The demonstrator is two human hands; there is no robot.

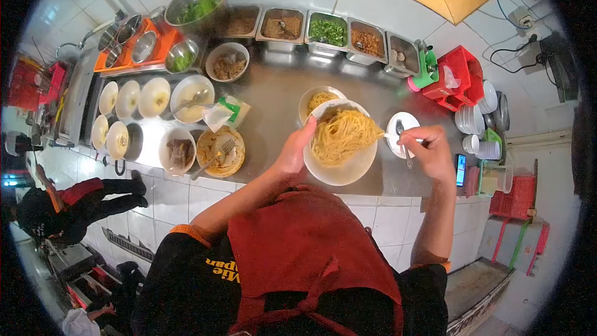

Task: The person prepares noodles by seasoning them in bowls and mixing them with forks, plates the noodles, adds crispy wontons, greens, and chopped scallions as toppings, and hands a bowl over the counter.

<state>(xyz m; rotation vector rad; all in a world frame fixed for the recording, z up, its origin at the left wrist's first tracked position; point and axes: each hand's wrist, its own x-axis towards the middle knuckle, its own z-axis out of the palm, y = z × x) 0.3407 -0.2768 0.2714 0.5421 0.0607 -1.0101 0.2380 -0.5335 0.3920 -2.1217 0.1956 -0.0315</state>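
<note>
My left hand (293, 149) grips the rim of a large white bowl (339, 177), tilted slightly, with yellow noodles (342, 138) in it. My right hand (429, 152) pinches a thin metal utensil (392, 135) whose head is hidden at the noodles' right edge. Below that hand, a small white plate (395, 149) carries a spoon (408, 160). Just behind the large bowl stands a smaller bowl (303, 107) with more noodles.
Metal tubs of toppings, one with chopped greens (326, 32), line the wall. Several white bowls (154, 98) and a sauce-stained bowl with a fork (221, 152) stand left. Red baskets (460, 78), stacked dishes and a phone (461, 170) are right. Another person (62, 202) is far left.
</note>
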